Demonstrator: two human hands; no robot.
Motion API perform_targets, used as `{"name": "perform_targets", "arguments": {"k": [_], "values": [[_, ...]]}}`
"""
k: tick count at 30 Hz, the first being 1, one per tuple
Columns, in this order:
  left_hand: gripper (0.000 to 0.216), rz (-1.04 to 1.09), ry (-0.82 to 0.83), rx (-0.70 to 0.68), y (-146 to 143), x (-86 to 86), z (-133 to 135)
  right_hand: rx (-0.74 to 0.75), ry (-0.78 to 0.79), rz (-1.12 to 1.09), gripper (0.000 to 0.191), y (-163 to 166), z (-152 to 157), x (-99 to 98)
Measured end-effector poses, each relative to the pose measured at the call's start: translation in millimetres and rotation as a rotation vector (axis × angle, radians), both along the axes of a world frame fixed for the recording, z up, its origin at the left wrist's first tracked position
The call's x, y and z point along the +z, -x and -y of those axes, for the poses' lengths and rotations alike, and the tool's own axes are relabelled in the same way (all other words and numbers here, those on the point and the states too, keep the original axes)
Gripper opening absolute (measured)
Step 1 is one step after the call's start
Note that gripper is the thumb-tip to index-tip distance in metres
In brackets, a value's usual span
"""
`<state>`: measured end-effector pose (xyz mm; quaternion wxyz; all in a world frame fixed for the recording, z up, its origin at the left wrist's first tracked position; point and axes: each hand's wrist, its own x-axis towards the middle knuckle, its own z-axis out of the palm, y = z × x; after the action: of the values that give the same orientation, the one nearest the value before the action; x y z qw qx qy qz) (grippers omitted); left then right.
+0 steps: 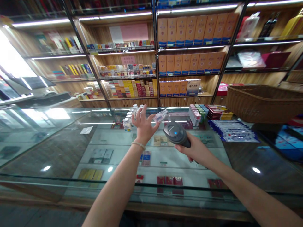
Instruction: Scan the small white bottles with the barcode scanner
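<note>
My left hand point(144, 126) grips a small clear bottle point(160, 116) between thumb and fingers, tilted with its neck to the upper right; the other fingers are spread. A grey barcode scanner point(175, 134) with a lit blue light is in my right hand point(193, 147), its fingers wrapped round the handle. The scanner's head points toward the bottle, a short gap apart. Just behind and left of my left hand, several small bottles point(127, 125) with white caps stand on the glass counter point(99, 118), partly hidden by that hand.
Rows of cans point(197, 119), blue-and-white packets point(233, 130) and red packs point(216, 113) stand right on the counter. A wicker basket point(262, 105) is beyond them. A white slip point(86, 130) lies left. Shelves behind hold orange boxes point(182, 31) and small packs point(131, 89).
</note>
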<state>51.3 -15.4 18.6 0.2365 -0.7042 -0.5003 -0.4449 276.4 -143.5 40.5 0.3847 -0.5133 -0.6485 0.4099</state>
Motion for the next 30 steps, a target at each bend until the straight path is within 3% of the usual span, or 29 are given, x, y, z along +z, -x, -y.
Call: {"name": "perform_targets", "arguments": {"k": [4, 8, 11, 14, 19, 23, 26, 30], "values": [[0.032, 0.010, 0.026, -0.008, -0.9, 1.1, 1.1, 0.002, -0.013, 0.004, 0.048, 0.2, 0.1, -0.8], [0.031, 0.025, 0.027, -0.014, -1.3, 0.3, 0.0, -0.018, -0.013, 0.033, 0.028, 2.1, 1.0, 1.1], [0.033, 0.020, 0.030, -0.007, -0.9, -0.8, -1.2, -0.021, -0.019, 0.063, 0.023, 2.7, 1.5, 1.3], [0.033, 0.007, 0.024, -0.003, -0.5, -0.9, -1.5, -0.024, -0.031, 0.066, 0.028, 2.2, 1.5, 0.4], [0.031, -0.001, 0.023, 0.008, -0.6, 0.3, -0.9, -0.040, -0.061, 0.047, 0.052, 1.5, 1.8, 1.8], [0.031, 0.000, 0.023, 0.000, -0.7, -0.1, -1.4, -0.036, -0.093, 0.080, 0.050, -0.2, 0.9, 2.5], [0.032, 0.005, 0.024, -0.006, -0.4, -0.7, -2.5, -0.045, -0.164, 0.182, 0.052, -3.4, -1.7, 2.4], [0.032, 0.000, 0.010, -0.001, 0.1, 0.0, -3.2, -0.102, -0.277, 0.511, 0.054, -7.0, -6.6, 7.0]]}}
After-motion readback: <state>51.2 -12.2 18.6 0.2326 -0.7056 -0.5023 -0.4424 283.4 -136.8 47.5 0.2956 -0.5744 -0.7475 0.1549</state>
